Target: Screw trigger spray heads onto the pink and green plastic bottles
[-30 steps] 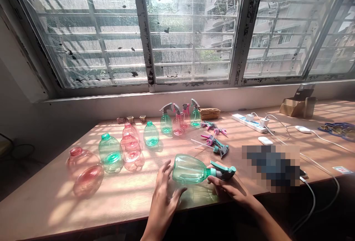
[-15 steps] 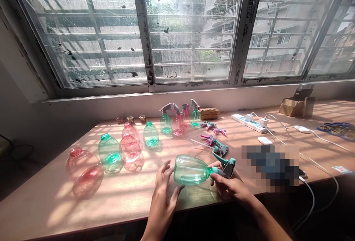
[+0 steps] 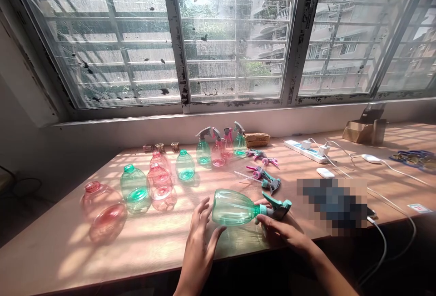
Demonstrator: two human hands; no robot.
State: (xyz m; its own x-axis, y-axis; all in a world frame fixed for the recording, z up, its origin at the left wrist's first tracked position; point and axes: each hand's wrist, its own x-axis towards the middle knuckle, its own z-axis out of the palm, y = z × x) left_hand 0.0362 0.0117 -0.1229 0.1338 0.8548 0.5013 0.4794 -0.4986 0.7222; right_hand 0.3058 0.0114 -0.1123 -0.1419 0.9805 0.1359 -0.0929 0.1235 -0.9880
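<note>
A clear green spray bottle (image 3: 233, 207) lies sideways over the table's front part, its base toward my left hand and its neck to the right. On its neck sits a teal and grey spray head (image 3: 279, 207), with a thin tube showing inside the bottle. My right hand (image 3: 277, 230) grips the collar of the spray head between thumb and fingers; some fingers are hidden behind it. My left hand (image 3: 203, 230) is open beside the base, fingers and thumb apart; whether a fingertip touches the plastic I cannot tell.
Open-necked red bottles (image 3: 161, 184) and green bottles (image 3: 135, 189) stand on the left. Assembled spray bottles (image 3: 218, 153) stand at the back. Loose spray heads (image 3: 265, 178) lie beyond my right hand. A power strip (image 3: 305, 150), cables and a blurred-out dark object (image 3: 335, 205) are on the right.
The spray head has turned slightly about the bottle's axis, and the bottle has shifted a little. My right thumb and fingers have moved slightly at the collar; my left hand stays almost still.
</note>
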